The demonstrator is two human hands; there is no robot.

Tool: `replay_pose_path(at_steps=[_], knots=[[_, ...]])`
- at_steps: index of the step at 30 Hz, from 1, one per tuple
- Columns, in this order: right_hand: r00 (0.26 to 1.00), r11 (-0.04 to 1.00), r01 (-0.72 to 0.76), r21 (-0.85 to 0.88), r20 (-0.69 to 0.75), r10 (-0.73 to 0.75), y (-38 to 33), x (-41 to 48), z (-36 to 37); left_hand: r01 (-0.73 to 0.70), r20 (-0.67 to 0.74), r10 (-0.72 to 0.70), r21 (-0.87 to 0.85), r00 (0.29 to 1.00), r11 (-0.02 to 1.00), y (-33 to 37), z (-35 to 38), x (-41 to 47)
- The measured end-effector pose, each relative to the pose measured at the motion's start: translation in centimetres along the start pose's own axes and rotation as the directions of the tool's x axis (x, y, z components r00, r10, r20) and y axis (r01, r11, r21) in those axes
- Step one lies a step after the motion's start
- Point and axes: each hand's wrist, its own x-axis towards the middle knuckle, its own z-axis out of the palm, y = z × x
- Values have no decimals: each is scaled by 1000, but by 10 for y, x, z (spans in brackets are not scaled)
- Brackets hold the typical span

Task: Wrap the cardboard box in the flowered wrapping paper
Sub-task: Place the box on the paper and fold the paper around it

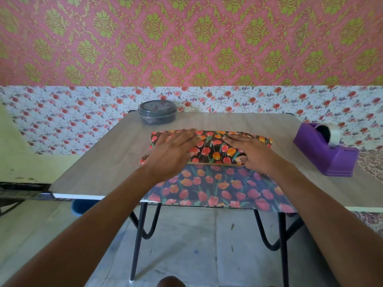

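**Two flat hands press the paper onto the box**

Both hands lie flat with nothing clasped in them. The left hand (172, 150) rests on the left part of the wrapping paper (213, 148) with its fingers straight and spread. It looks a bit blurry. The right hand (252, 154) rests on the right part with its fingers straight too, and its thumb sits near the front edge of the fold.

The box (215, 163) is in the middle of the table (103, 162), under the paper. Almost all of it is hidden. Only a thin brown strip shows along its front edge, between the two hands. The far side of the paper is folded over the top of the box. The loose flap (217, 189) lies flat on the table in front of the box and hangs a little over the near edge.

I think this is the first fold, and the hands are smoothing it down. The job looks about half done at most, as the front flap and both ends are open.

Next, one hand should hold the fold down while the other lifts the loose flap up and over it. Then it needs tape. The purple tape holder (325, 154) sits well off to the right, so the right hand would have to reach for it. A grey tub (157, 112) stands behind the box.
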Motion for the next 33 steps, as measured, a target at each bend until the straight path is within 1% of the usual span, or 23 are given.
replay_pose_path(at_steps=[2, 4, 6, 8, 12, 17, 22, 29, 33], knots=[[1000, 1000, 6, 16, -6, -6, -1, -1, -1, -19, 23, 18, 14, 1000, 1000, 13, 6, 11], [999, 999, 24, 48, -34, -23, -3, -2, 0, 29, 37, -29, -19, 999, 999, 19, 13, 17], [998, 997, 35, 74, -62, -30, -3, -4, 2, 83, 14, -82, -88, 997, 993, 22, 17, 19], [995, 996, 23, 84, -95, -15, -3, -7, 4, 93, -12, -95, -106, 995, 990, 20, 21, 18], [987, 998, 57, 11, -154, -54, 0, -10, 9, 61, -11, -63, -125, 998, 990, 10, 27, 18], [981, 995, 87, -47, -172, -94, 6, -13, 10, 58, 35, -56, -64, 998, 996, 8, 32, 16], [963, 990, 114, -82, -234, -130, 9, -17, 13, 15, 64, -17, 30, 998, 999, 12, 33, 15], [936, 981, 162, -110, -299, -188, 12, -21, 22, 96, -13, -97, -63, 995, 993, 17, 32, 20], [962, 990, 107, -89, -243, -125, 12, -22, 27, 154, -60, -159, -80, 985, 985, 26, 36, 20]])
